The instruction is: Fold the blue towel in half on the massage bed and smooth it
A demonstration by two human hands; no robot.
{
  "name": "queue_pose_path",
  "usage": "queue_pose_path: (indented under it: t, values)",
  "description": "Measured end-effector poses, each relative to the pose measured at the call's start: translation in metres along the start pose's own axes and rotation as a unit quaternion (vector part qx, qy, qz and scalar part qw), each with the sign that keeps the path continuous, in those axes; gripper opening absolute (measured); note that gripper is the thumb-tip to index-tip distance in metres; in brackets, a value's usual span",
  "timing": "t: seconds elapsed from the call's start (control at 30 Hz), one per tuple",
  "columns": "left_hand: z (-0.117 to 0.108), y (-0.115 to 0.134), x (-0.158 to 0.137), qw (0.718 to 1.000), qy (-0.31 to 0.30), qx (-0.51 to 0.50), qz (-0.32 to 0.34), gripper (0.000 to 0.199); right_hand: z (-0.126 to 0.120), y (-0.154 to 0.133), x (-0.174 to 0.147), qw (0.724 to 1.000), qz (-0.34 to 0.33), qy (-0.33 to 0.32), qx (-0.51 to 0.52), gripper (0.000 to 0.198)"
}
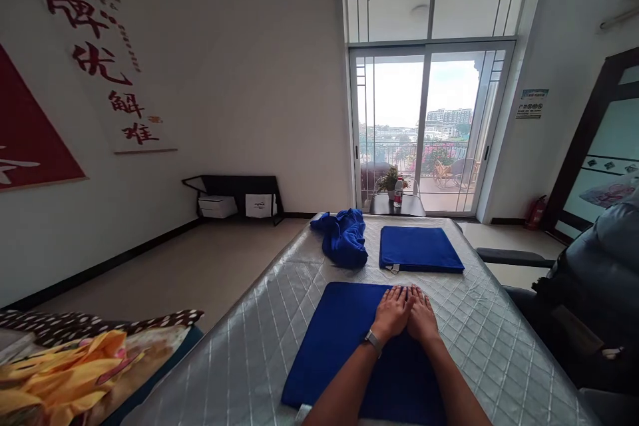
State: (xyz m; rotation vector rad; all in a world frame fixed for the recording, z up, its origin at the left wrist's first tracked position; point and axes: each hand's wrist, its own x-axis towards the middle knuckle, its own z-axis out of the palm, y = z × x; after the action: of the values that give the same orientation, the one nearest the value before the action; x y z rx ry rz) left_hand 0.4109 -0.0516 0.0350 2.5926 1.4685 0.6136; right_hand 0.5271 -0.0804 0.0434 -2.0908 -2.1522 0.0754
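Observation:
A blue cloth (334,339), folded into a flat rectangle, lies in front of me on a table with a silver quilted cover (249,326). My left hand (393,311), with a watch on its wrist, rests flat on the cloth's far right part, fingers stretched out. Right beside it, my right hand (422,313) also lies flat near the cloth's far right corner. The thumbs are close together. Beyond them sits a neatly folded blue cloth stack (419,247) with a white tag at its near edge. To its left is a crumpled blue cloth (344,237).
At the left stands a surface with a yellow patterned cloth (74,373). A dark padded chair (599,266) is close on the right. Past the far edge, a small table (409,205) holds a bottle (398,192) and a potted plant (391,180), before glass sliding doors.

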Motion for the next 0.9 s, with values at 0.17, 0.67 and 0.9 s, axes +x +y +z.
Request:
queue_pose_path:
  t: [0.17,0.67,0.9]
  values:
    - [-0.028,-0.056,-0.025,0.996,0.000,0.052,-0.073,0.067,-0.001,-0.004,0.004,0.999,0.027,0.007,0.023,0.066]
    - [-0.075,-0.153,-0.076,0.977,0.034,0.114,-0.179,0.077,0.006,-0.002,0.010,0.999,0.046,-0.007,0.014,0.067]
    - [-0.075,-0.150,-0.077,0.976,0.047,0.103,-0.183,0.073,-0.004,-0.008,0.004,0.999,0.045,-0.006,0.011,0.067]
